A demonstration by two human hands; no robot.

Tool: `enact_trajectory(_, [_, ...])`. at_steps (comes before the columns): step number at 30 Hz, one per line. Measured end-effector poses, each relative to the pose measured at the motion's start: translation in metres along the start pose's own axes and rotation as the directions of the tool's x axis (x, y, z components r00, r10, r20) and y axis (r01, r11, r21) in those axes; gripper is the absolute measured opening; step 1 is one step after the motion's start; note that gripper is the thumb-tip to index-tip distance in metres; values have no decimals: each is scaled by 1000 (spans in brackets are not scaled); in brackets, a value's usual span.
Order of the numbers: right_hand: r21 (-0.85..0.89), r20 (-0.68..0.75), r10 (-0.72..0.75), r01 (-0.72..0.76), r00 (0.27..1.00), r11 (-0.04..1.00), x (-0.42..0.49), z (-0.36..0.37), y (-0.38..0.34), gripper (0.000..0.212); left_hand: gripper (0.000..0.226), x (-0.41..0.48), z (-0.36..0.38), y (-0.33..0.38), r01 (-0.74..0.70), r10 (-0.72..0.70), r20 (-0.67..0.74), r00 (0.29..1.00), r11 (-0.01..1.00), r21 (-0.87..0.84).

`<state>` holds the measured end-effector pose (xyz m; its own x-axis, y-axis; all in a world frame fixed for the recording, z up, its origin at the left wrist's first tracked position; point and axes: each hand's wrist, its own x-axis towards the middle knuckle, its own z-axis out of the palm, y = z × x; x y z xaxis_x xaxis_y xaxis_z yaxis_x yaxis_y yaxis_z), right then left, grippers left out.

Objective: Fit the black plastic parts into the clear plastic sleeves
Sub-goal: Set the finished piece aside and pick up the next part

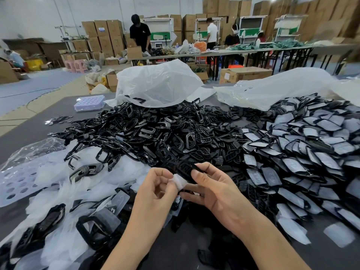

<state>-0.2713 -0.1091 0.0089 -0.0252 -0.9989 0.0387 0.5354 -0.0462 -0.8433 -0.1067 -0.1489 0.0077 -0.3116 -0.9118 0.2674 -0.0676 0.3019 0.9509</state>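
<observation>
Black ribbed plastic part: held in my right hand, thumb on top, fingers curled beneath it, one end pointing toward my left hand.

Small clear plastic sleeve: pinched between my left thumb and fingertips, touching the near end of the part, between the two hands. Both sets of fingers are clamped, the right on the part and the left on the sleeve. I cannot tell whether the part's end is already inside the sleeve mouth, because the film is bunched and whitish there.

Judgement: the step in hand is inserting one part, at or near its start. The next move calls for parting the sleeve mouth with the left fingertips and squaring the part's end to it. Then the part slides in lengthwise while the left draws the film over. The thin film may catch on the ribs, so push slowly.

Surroundings:
- Beyond the fingers: a heap of loose black plastic frames and parts.
- Right of the right fingers: overlapping rows of sleeved black parts.
- Left of the left fingers: a drift of empty clear sleeves on the grey tabletop.
- Far behind the heap: crumpled white plastic bags.
</observation>
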Motion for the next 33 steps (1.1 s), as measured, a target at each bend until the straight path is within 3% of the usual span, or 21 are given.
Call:
enact_trajectory(4, [-86,17,-37,38,999,996,-1,3,3,13,19,0,0,1,-9,8,10,1000,999,44])
enact_trajectory(11, [-192,-213,-147,106,966,976,6,-4,7,13,31,0,-1,1,-1,6,-65,998,997,80])
enact_trajectory(17, [-244,-368,-126,35,921,969,7,-15,6,9,40,4,-13,3,-11,3,-218,976,999,-36])
enact_trajectory(23, [-546,-363,-261,23,895,838,4,-13,7,12,22,2,-4,4,-125,163,-209,964,975,184])
enact_trajectory(26, [-655,-347,-360,51,866,754,3,-14,9,11,15,0,-4,5,-111,134,-187,973,986,126])
enact_trajectory(28, [-683,-338,-396,66,854,727,4,-14,9,11,15,-1,-1,8,-70,72,-99,992,997,31])
enact_trajectory(30, [-672,-327,-394,81,859,736,4,-14,9,13,16,-3,4,7,-15,14,-22,1000,998,-59])
enact_trajectory(33, [-547,-308,-285,76,908,834,3,-10,9,10,16,-5,10,5,22,-24,-12,1000,994,-110])
